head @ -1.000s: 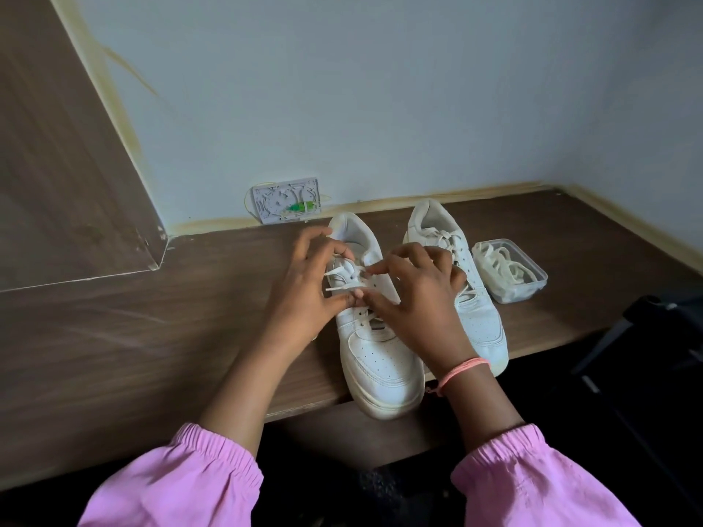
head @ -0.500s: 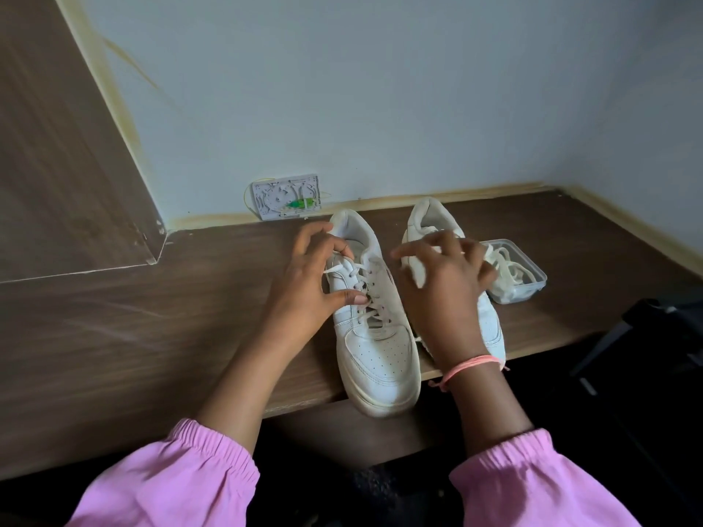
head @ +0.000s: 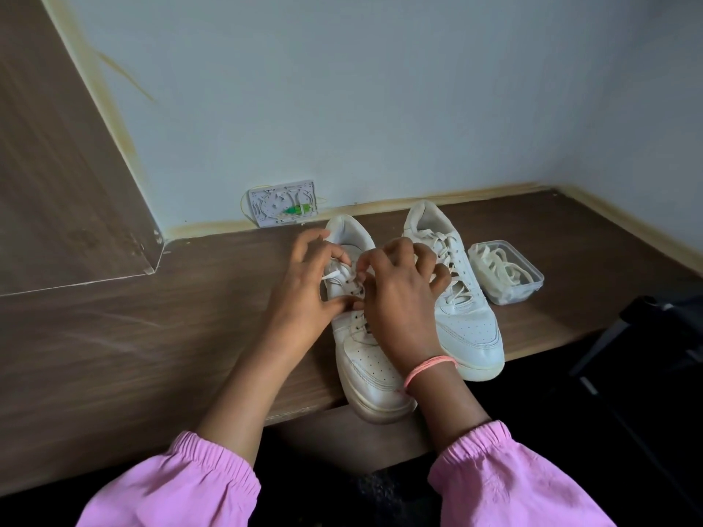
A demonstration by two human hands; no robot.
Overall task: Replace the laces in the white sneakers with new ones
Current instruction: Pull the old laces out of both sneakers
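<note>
Two white sneakers stand side by side on the brown wooden desk [head: 114, 355], toes toward me. The left sneaker [head: 371, 378] pokes over the desk's front edge. My left hand [head: 304, 294] rests on its left side, with the thumb pressed by the eyelets and the fingers curled near the tongue. My right hand [head: 399, 298] covers the lacing and pinches its white lace [head: 336, 275] near the top. The right sneaker [head: 464, 325] stands laced and untouched. A clear plastic box [head: 530, 289] to its right holds loose white laces [head: 498, 266].
A white wall plate [head: 282, 202] with a green part sits at the wall behind the shoes. A wooden panel [head: 49, 176] rises at the left. A dark chair or stand [head: 646, 336] is at the lower right, below the desk edge.
My right hand has come back from above the right sneaker to the left sneaker's lacing and pinches the lace again. My left hand has stayed on the left sneaker.
</note>
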